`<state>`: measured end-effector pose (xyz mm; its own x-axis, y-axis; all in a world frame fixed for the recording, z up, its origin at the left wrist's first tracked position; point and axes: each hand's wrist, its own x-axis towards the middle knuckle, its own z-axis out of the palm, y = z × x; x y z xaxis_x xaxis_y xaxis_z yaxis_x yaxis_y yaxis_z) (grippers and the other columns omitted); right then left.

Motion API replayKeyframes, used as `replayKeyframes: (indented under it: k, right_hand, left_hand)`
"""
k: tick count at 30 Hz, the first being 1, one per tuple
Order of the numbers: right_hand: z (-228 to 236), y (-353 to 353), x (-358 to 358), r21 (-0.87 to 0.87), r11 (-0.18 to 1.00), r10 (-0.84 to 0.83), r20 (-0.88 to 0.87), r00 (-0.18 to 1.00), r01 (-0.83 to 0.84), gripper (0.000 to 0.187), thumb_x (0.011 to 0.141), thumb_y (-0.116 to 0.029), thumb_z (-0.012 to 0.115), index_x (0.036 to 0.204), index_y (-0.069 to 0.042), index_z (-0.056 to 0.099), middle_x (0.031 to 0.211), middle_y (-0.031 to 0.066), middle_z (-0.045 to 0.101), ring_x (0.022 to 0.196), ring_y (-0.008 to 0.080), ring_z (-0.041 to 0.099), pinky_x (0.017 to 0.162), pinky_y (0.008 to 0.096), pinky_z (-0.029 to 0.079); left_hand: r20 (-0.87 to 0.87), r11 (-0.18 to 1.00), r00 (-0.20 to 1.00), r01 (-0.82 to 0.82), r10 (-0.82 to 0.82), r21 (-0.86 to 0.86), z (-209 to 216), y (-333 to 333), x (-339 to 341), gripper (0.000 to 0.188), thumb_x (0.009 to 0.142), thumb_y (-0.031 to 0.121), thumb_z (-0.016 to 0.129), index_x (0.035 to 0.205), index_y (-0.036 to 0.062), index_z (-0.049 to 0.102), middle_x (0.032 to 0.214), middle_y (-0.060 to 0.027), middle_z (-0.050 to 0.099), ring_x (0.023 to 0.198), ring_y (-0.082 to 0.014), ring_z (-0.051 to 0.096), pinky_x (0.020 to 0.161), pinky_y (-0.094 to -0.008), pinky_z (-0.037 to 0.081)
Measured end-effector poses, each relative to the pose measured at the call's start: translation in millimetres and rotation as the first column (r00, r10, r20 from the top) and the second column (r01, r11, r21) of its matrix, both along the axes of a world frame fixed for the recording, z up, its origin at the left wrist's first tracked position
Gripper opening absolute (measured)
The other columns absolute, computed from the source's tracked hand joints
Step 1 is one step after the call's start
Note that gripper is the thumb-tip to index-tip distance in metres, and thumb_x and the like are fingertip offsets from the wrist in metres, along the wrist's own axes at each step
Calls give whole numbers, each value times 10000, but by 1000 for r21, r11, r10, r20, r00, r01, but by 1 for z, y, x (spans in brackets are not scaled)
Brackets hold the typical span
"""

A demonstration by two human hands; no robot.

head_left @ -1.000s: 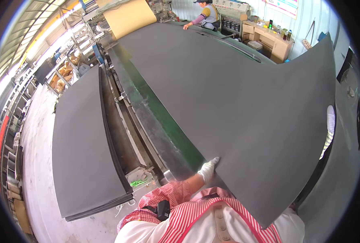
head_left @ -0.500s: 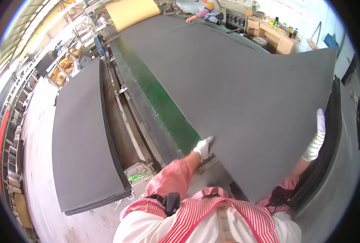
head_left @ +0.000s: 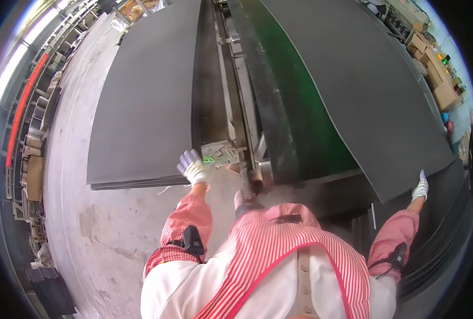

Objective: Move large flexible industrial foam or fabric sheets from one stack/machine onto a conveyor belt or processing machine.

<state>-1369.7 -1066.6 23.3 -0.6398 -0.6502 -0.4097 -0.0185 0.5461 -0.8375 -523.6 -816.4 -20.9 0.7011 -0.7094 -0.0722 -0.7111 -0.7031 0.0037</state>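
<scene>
My left hand (head_left: 194,168), in a white glove with lavender fingertips, hovers by the near right corner of a stack of dark grey sheets (head_left: 146,106); its fingers are spread and nothing is in them. On the right, another large dark grey sheet (head_left: 364,85) lies along the green conveyor belt (head_left: 321,141), its near corner hanging past the belt's end. My right hand (head_left: 420,188), gloved the same way, is at that sheet's near edge. Its fingers are together, with their tips over the edge; the thumb is hidden.
Metal rails (head_left: 239,95) run between the left stack and the belt. More dark sheets (head_left: 438,218) are piled beneath my right hand. A wooden desk (head_left: 436,74) with bottles stands at the far right. Beyond the concrete floor (head_left: 114,228), shelving (head_left: 37,122) lines the left.
My view has swung left and down. The left hand has left the right-hand sheet and moved over to the left stack, fingers spreading. My right hand has shifted from the sheet's side to its near edge.
</scene>
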Motion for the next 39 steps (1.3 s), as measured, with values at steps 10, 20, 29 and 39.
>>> replayKeyframes:
  k: [10, 20, 29, 39]
  right_hand:
    - [37, 59, 471, 308, 859, 469, -793, 389, -409, 678, 814, -485, 496, 1338, -83, 342, 1362, 184, 359, 1278, 359, 299, 1063, 416, 224]
    - [-19, 257, 811, -588, -183, 918, 184, -351, -788, 668, 816, -381, 615, 1297, -45, 294, 1288, 140, 408, 1151, 230, 433, 942, 351, 381]
    - [47, 130, 701, -264, 688, 719, 368, 589, -676, 265, 799, -304, 575, 850, -52, 635, 809, 77, 586, 758, 207, 559, 750, 361, 474]
    - [139, 74, 440, -637, 431, -42, -722, 691, -639, 454, 833, -321, 538, 1066, 67, 559, 1076, 125, 571, 979, 190, 537, 901, 321, 412]
  left_hand:
    - [-45, 932, 979, 175, -200, -318, -39, 99, 95, 401, 815, 417, 530, 1064, 113, 612, 1041, -186, 601, 993, -310, 561, 884, -421, 412]
    - [58, 728, 735, 677, -675, -110, 161, 13, 57, 230, 767, 224, 518, 850, 11, 545, 610, -151, 594, 554, -320, 600, 468, -425, 457]
    - [-15, 587, 925, 228, -379, -777, 115, 21, 164, 272, 789, 207, 601, 990, 24, 587, 867, -158, 636, 703, -315, 616, 613, -387, 490]
    - [-489, 700, 668, -698, 562, -150, -71, 223, 238, 850, 691, 657, 582, 1112, -80, 545, 1084, -220, 592, 1028, -320, 557, 881, -375, 414]
